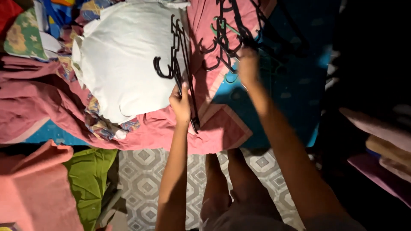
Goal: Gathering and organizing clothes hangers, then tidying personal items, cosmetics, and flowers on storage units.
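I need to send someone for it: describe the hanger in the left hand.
Find the big white pillow on the pink sheet. At its right edge, the left hand holds a black hanger. Unlike the tangled hangers under the right hand, it lies across the pillow.

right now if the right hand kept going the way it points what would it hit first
The right hand points up the frame into the tangle of dark hangers and seems already on them; the pink cloth lies beyond, though depth is unclear.

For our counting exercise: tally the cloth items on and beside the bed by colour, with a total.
White pillow: 1
Pink sheet: 1
Salmon cloth: 1
Green cloth: 1
Total: 4
The patterned fabrics at the far left are too jumbled to count.
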